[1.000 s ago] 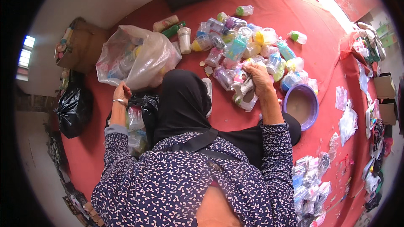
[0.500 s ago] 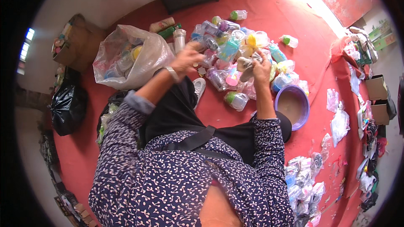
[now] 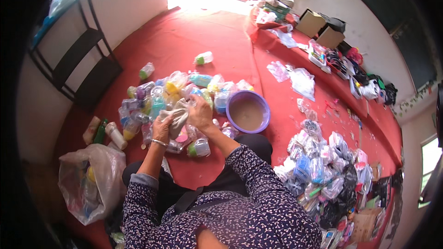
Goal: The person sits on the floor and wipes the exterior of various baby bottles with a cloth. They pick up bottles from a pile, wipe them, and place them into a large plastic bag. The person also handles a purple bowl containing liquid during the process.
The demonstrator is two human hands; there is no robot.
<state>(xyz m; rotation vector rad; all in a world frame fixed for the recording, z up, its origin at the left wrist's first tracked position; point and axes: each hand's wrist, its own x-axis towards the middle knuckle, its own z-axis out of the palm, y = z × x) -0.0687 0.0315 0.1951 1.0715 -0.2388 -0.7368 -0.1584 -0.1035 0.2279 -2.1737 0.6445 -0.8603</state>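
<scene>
A crumpled greyish-beige cloth is between my hands, above a heap of plastic bottles. My left hand, with a bracelet at its wrist, is closed on the cloth's near left side. On the other side, my right hand grips the cloth's upper right part. Many bottles are clear, with green, yellow or blue parts. Just right of my right hand stands a purple basin holding murky brownish water. A clear bottle with a green end lies close in front of me.
A large translucent sack of bottles stands at my left. A black rack is against the wall. Plastic-wrapped items are piled at my right. Along the right side runs a red-covered ledge with boxes and bags.
My view has turned to the right. My left hand, previously apart from the cloth, has come over to it and now holds it together with my right hand.
</scene>
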